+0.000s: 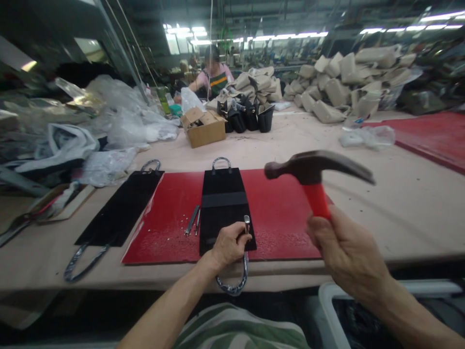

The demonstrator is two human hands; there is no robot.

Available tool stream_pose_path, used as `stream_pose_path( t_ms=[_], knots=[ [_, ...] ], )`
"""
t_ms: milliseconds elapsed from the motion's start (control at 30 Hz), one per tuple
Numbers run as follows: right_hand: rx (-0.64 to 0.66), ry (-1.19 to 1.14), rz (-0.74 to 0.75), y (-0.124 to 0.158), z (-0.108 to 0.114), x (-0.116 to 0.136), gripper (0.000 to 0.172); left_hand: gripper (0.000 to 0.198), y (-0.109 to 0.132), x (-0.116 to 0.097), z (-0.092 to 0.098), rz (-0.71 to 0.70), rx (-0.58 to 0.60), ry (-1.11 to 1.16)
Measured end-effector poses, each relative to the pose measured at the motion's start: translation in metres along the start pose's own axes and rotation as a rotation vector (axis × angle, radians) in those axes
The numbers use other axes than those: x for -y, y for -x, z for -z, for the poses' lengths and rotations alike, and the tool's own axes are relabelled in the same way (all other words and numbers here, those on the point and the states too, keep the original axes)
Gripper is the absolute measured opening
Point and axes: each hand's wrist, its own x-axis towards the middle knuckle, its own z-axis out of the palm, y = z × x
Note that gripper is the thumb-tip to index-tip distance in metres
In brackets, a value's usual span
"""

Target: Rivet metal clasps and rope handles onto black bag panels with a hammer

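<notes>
My right hand (345,247) grips a claw hammer (316,169) by its red handle, raised over the right part of a red board (283,218). Its dark head points left and the claw right. My left hand (229,245) is closed around a short metal punch (247,223), held upright on a black bag panel (223,194). That panel lies flat on the board, with a plastic-wrapped handle (234,291) at the near end and another at the far end. The punch's lower tip is hidden by my fingers. Slim metal tools (192,220) lie left of the panel.
A second black panel with wrapped handles (121,208) lies to the left. Behind stand a cardboard box (207,133), black bags (250,116) and heaped beige pieces (337,87). Plastic wrapping (123,111) fills the back left. A person (218,80) sits across the table. A white bin (330,310) is below right.
</notes>
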Motion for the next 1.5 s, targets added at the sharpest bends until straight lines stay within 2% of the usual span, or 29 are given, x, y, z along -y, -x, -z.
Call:
stream_pose_path(
  t_ms=[100, 167, 233, 267, 333, 367, 433, 500, 567, 700, 800, 833, 900, 1000, 1067, 1133, 1200, 1267, 1333, 1400, 1433, 1500],
  knots=[
    [0.218, 0.249, 0.104, -0.004, 0.005, 0.005, 0.034, 0.011, 0.0, 0.0, 0.0, -0.023, 0.003, -0.011],
    [0.255, 0.318, 0.149, -0.01, 0.015, 0.015, 0.035, 0.011, 0.0, 0.0, 0.0, -0.027, -0.002, -0.011],
    [0.086, 0.272, 0.201, -0.016, 0.027, 0.032, 0.037, 0.011, 0.0, 0.0, 0.0, -0.03, -0.007, -0.003],
    [-0.001, 0.23, 0.168, -0.017, 0.03, 0.039, 0.036, 0.011, 0.0, 0.0, 0.0, -0.034, -0.009, 0.002],
    [-0.317, 0.116, 0.102, -0.016, 0.027, 0.046, 0.037, 0.011, 0.0, 0.0, -0.001, -0.04, -0.01, 0.003],
    [-0.316, 0.094, 0.062, -0.013, 0.023, 0.044, 0.043, 0.011, 0.001, 0.001, -0.001, -0.042, -0.006, -0.001],
    [0.139, 0.242, 0.089, -0.005, 0.011, 0.03, 0.046, 0.01, 0.001, 0.003, -0.002, -0.044, -0.001, -0.015],
    [0.289, 0.323, 0.047, 0.001, 0.004, 0.01, 0.038, 0.01, 0.002, 0.004, -0.003, -0.054, 0.002, -0.026],
    [0.372, 0.371, -0.017, 0.005, 0.003, -0.011, 0.03, 0.011, 0.002, 0.005, -0.003, -0.067, -0.008, -0.029],
    [0.499, 0.263, -0.211, 0.004, -0.004, -0.055, 0.035, 0.01, 0.003, 0.004, -0.002, -0.085, -0.014, -0.027],
    [0.451, 0.369, -0.34, 0.006, -0.023, -0.088, 0.031, 0.009, 0.003, 0.004, -0.002, -0.09, -0.006, -0.033],
    [0.406, 0.452, -0.343, 0.007, -0.031, -0.096, 0.027, 0.009, 0.002, 0.005, -0.002, -0.09, -0.006, -0.032],
    [0.294, 0.609, -0.244, 0.01, -0.047, -0.104, 0.019, 0.008, 0.002, 0.006, -0.001, -0.085, 0.001, -0.025],
    [0.113, 0.616, 0.025, 0.016, -0.072, -0.092, 0.026, 0.008, 0.003, 0.006, 0.0, -0.071, 0.019, -0.009],
    [0.096, 0.457, 0.134, 0.021, -0.093, -0.078, 0.034, 0.008, 0.003, 0.005, 0.0, -0.066, 0.03, -0.004],
    [0.164, 0.343, 0.179, 0.027, -0.116, -0.065, 0.037, 0.009, 0.003, 0.003, 0.0, -0.043, 0.039, 0.011],
    [0.206, 0.328, 0.174, 0.033, -0.135, -0.057, 0.039, 0.01, 0.001, 0.002, -0.001, 0.048, 0.016, 0.078],
    [0.198, 0.363, 0.16, 0.037, -0.146, -0.055, 0.04, 0.019, -0.005, 0.003, 0.002, 0.218, -0.106, 0.274],
    [0.189, 0.388, 0.162, 0.038, -0.148, -0.057, 0.04, 0.034, -0.013, 0.005, 0.011, 0.389, -0.284, 0.54],
    [0.195, 0.39, 0.171, 0.037, -0.146, -0.059, 0.039, 0.046, -0.019, 0.01, 0.03, 0.484, -0.412, 0.69],
    [0.197, 0.386, 0.173, 0.037, -0.145, -0.06, 0.039, 0.049, -0.02, 0.013, 0.044, 0.505, -0.438, 0.675],
    [0.191, 0.379, 0.176, 0.037, -0.144, -0.062, 0.04, 0.047, -0.017, 0.019, 0.078, 0.539, -0.43, 0.477]
  ],
)
